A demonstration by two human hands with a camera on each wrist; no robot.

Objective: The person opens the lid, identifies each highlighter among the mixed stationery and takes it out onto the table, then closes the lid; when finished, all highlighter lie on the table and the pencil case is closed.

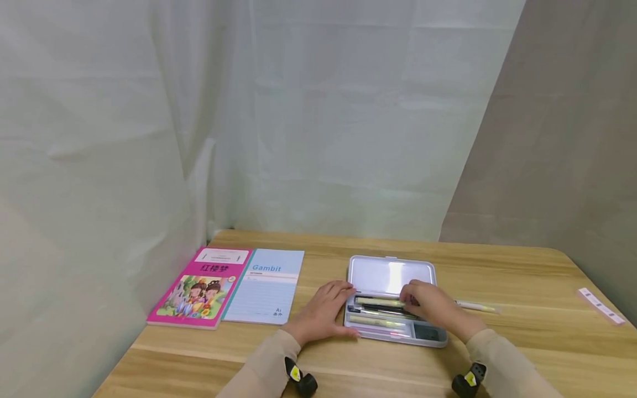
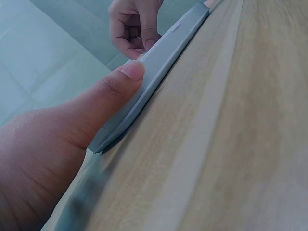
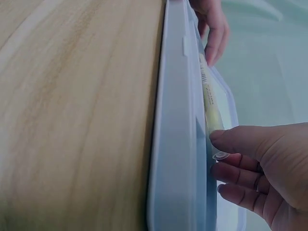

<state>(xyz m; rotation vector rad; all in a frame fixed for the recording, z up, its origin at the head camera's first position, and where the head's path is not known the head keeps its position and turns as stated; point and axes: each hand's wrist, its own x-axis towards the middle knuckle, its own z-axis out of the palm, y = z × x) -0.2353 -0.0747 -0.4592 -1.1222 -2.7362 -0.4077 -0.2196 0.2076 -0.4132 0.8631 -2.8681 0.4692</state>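
A pale pencil case (image 1: 430, 341) lies with its lid (image 1: 373, 276) raised at the back and several pens inside. My left hand (image 1: 323, 309) holds the case's left end, fingers toward the hinge side and thumb along the front wall. My right hand (image 1: 428, 303) is over the case's right half. In the right wrist view its thumb and fingers pinch the end of a yellowish pen (image 3: 210, 98) with a barcode label. This pen lies along the rear of the tray. Another yellowish pen (image 1: 376, 321) rests in a nearer slot, and a dark block (image 1: 426, 331) fills the right front compartment.
A pen (image 1: 480, 307) lies on the wooden table (image 1: 527, 276) just right of the case. Farther right is a pale strip (image 1: 600, 305) with dark marks. On the left are a pink book (image 1: 199, 290) and a blue Gambit notebook (image 1: 266, 298). Curtains (image 1: 343, 138) hang behind.
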